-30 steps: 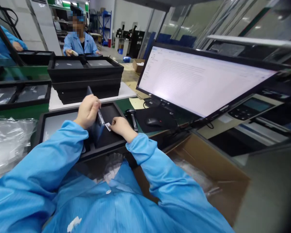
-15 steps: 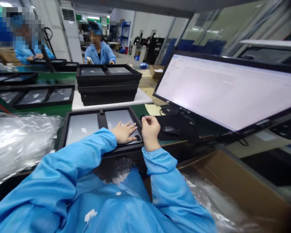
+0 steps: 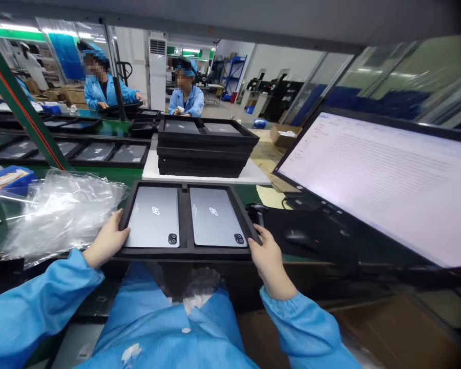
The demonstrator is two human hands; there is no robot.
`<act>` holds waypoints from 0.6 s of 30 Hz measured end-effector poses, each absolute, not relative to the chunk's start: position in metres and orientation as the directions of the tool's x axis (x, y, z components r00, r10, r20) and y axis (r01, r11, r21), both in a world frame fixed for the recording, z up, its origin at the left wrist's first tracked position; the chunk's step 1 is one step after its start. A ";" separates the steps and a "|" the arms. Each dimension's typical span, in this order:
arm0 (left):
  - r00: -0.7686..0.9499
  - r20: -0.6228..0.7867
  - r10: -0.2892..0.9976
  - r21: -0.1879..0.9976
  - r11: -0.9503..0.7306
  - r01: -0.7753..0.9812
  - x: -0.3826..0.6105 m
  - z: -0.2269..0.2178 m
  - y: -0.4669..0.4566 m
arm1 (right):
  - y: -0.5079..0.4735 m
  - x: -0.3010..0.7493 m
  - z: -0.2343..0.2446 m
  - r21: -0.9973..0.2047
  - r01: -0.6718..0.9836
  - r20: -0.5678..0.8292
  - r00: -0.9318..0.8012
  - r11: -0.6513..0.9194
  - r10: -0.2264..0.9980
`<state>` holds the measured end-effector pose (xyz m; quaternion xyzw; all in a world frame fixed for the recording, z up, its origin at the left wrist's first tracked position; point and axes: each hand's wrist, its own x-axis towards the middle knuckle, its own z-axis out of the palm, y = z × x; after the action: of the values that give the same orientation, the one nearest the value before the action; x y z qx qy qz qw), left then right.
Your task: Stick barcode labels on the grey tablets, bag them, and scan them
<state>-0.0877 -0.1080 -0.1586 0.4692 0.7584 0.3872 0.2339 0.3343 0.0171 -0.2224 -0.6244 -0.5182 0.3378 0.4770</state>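
Stacked black plastic trays (image 3: 203, 154) sit just behind. My left hand (image 3: 106, 241) and right hand (image 3: 267, 253) clasp the black tablet tray (image 3: 184, 252) by its sides.

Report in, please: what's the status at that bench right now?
Left hand and right hand grip black tray edges. Two grey tablets inside, flat. Tray stack behind.

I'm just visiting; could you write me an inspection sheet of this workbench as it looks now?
Surface: green bench, partly covered.
Job's things: black tray holding two silver tablets side by side, backs up.
Clutter: clear plastic bags at left; stack of black trays behind; mouse at right.
Grippers: left hand grips the tray's left edge; right hand grips its right edge.
Cables: nothing seen.
Surroundings: lit monitor at right; two co-workers in blue coats beyond.
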 end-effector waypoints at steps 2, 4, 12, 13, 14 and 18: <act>-0.480 -0.025 0.877 0.889 0.239 0.390 -0.083 -0.150 -0.108 | 0.018 0.333 -0.217 -0.981 0.194 0.046 0.229 0.001 0.972; -0.488 -0.066 0.870 0.929 0.232 0.287 -0.074 -0.130 -0.113 | 0.014 0.337 -0.207 -0.998 0.064 0.036 0.208 0.023 0.977; -0.586 0.105 0.803 0.967 0.055 0.249 -0.056 -0.040 -0.092 | 0.035 0.351 -0.128 -0.964 -0.095 0.209 0.305 0.248 0.929; -0.568 0.200 0.799 0.954 -0.027 0.299 -0.059 -0.030 -0.071 | 0.059 0.347 -0.111 -0.947 -0.091 0.266 0.311 0.307 0.912; -0.541 0.294 0.788 0.932 -0.111 0.345 -0.063 -0.018 -0.046 | 0.088 0.341 -0.094 -0.929 -0.084 0.324 0.292 0.361 0.900; -0.371 0.493 0.787 0.837 -0.311 0.451 -0.088 0.031 0.085 | 0.222 0.309 -0.028 -0.884 0.082 0.467 0.220 0.461 0.856</act>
<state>-0.0878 0.0849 0.0307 0.5430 0.5701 0.6006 0.1398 0.3095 0.2225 -0.0277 -0.4265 -0.5500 0.2959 0.6542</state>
